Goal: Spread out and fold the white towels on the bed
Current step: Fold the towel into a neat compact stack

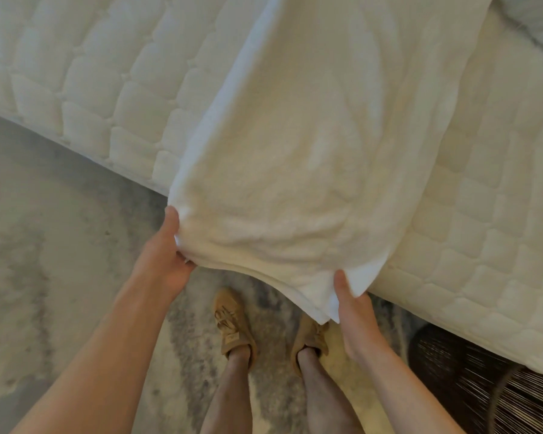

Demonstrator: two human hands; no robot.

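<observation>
A large white towel (pixel 311 136) lies stretched across the quilted white bed (pixel 85 73), its near end hanging past the bed's edge. My left hand (pixel 166 252) pinches the near left corner, thumb on top. At the near right corner my right hand (pixel 355 311) grips the doubled layers of the towel, thumb over the fabric. The near edge sags in a curve between the two hands. More white fabric (pixel 533 20) lies bunched at the top right corner of the bed.
I stand at the bed's edge on a mottled grey and cream rug (pixel 44 230); my feet in tan shoes (pixel 232 321) are below the towel. A dark wicker basket (pixel 470 377) sits on the floor at the lower right, against the bed.
</observation>
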